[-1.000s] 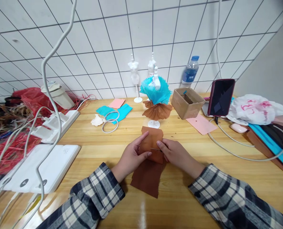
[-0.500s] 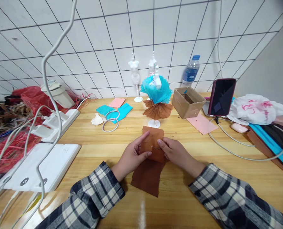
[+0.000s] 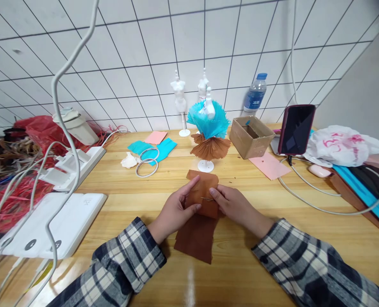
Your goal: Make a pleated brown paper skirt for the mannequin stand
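Note:
Both hands hold a folded strip of brown crepe paper (image 3: 198,238) low over the table. My left hand (image 3: 178,209) pinches its left edge, thumb on top. On the right edge, my right hand (image 3: 232,204) grips with its thumb across the front; the other fingers are behind. A thin metal piece (image 3: 206,198), like a needle or pin, lies across the paper by the right thumb. Just beyond stands a small white mannequin (image 3: 209,108) wearing a pleated turquoise paper piece (image 3: 208,119) and a brown pleated paper fan (image 3: 210,148).
Two bangles (image 3: 147,168) lie over turquoise paper (image 3: 165,150). A second mannequin (image 3: 179,100) and a cardboard box (image 3: 250,140) stand behind. To the right are a phone (image 3: 297,129), cables and a plastic bag (image 3: 342,145); to the left, a power strip (image 3: 80,168) and white power bank (image 3: 51,224).
The view has shifted very slightly. Both hands keep their hold on the brown paper, with almost no visible movement.

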`<state>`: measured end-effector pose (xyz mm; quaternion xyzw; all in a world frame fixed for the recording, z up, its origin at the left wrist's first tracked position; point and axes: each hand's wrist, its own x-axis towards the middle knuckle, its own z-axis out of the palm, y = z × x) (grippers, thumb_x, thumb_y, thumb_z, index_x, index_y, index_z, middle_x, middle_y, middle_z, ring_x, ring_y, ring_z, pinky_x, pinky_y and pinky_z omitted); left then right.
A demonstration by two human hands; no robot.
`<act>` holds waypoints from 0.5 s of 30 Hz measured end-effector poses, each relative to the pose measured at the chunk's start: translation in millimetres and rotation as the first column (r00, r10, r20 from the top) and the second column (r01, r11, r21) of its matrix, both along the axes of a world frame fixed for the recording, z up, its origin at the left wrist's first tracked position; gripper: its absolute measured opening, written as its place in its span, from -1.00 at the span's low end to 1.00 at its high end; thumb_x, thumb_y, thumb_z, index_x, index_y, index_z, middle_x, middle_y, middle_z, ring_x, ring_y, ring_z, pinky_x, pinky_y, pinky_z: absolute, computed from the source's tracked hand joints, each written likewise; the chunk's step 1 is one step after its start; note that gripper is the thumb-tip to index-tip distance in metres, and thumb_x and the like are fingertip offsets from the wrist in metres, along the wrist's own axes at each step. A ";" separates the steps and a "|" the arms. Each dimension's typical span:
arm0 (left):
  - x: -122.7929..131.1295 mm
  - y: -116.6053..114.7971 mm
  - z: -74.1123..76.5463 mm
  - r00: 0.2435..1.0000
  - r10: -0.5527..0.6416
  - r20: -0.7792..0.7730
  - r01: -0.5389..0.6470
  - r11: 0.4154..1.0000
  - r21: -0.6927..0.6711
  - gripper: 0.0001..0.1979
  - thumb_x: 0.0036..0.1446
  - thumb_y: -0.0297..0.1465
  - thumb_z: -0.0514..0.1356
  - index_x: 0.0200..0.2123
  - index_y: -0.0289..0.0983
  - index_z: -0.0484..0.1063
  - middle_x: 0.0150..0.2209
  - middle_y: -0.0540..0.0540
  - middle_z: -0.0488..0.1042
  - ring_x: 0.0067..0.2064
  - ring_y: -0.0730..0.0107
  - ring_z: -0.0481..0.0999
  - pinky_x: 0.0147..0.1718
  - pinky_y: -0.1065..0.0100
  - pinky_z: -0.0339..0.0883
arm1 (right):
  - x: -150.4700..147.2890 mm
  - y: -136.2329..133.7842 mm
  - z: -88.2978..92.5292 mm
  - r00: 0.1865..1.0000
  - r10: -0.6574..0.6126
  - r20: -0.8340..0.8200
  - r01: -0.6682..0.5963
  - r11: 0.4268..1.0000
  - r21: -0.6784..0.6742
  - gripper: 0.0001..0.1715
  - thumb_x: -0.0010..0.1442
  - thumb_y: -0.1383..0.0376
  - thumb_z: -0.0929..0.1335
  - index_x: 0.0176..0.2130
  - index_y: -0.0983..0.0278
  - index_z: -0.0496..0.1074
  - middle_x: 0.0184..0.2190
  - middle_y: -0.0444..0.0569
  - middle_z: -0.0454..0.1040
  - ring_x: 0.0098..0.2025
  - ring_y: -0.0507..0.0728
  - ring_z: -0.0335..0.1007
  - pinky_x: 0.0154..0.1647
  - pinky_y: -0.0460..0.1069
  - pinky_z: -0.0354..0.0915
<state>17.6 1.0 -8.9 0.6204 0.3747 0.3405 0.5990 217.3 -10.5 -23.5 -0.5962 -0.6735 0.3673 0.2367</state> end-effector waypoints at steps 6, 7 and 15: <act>-2.2 1.6 -6.1 0.999 -0.043 -0.028 0.044 0.999 0.027 -0.23 0.06 -0.51 0.24 0.32 -0.17 0.06 0.35 -0.14 0.10 0.33 0.12 0.14 0.29 0.07 0.06 | -0.4 0.3 1.2 0.999 0.043 0.009 -0.043 0.999 0.011 -0.50 0.35 -0.01 0.10 -0.45 0.23 0.23 -0.55 -0.12 0.38 -0.48 0.05 0.27 -0.46 -0.09 0.06; -2.6 2.0 -8.0 0.998 -0.052 -0.033 0.053 0.998 0.031 -0.22 0.06 -0.51 0.24 0.33 -0.16 0.05 0.35 -0.14 0.09 0.33 0.12 0.14 0.29 0.07 0.06 | -0.6 0.3 1.6 0.999 0.038 0.014 -0.039 0.999 0.012 -0.50 0.35 -0.01 0.10 -0.45 0.24 0.23 -0.54 -0.12 0.38 -0.48 0.05 0.27 -0.46 -0.08 0.05; -3.1 3.4 -14.1 0.997 -0.049 -0.065 0.053 0.996 0.067 -0.22 0.07 -0.50 0.25 0.33 -0.17 0.04 0.34 -0.16 0.11 0.31 0.07 0.17 0.29 0.03 0.05 | -0.5 3.0 3.2 0.996 0.026 0.091 -0.025 1.000 -0.011 -0.53 0.33 0.01 0.14 -0.46 0.24 0.23 -0.51 -0.10 0.40 -0.46 0.06 0.27 -0.46 -0.07 0.02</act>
